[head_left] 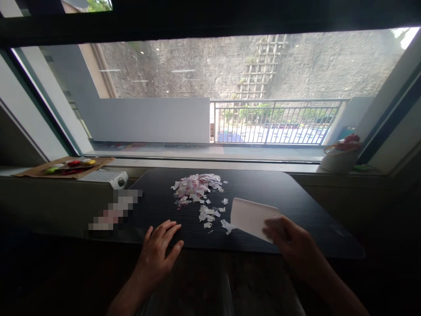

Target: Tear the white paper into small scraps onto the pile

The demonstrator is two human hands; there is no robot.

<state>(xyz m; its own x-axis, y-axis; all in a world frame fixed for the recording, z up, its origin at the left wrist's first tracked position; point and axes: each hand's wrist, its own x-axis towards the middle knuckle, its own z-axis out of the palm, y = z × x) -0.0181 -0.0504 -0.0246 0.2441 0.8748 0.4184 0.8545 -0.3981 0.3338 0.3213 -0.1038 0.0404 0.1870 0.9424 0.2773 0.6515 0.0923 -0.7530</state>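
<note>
My right hand [291, 237] grips a flat, pale card or shallow tray with rounded corners [251, 215]; its exact kind is unclear. The left edge of this piece is beside a few paper scraps [226, 226] on the dark table [263, 184]. Farther back lies a heap of small torn paper pieces [197, 186], white with some pinkish ones. Between the heap and the table's front edge is a smaller cluster of scraps [207, 213]. My left hand [161, 245] rests at the front edge, fingers spread, holding nothing, to the left of the scraps.
On the left, a brown board [36, 170] bears colourful items, next to a white heater-like unit with a knob [105, 177]. A blurred-out patch [115, 213] covers the table's left side. A white container with red contents [340, 158] stands on the sill at right, below a large window.
</note>
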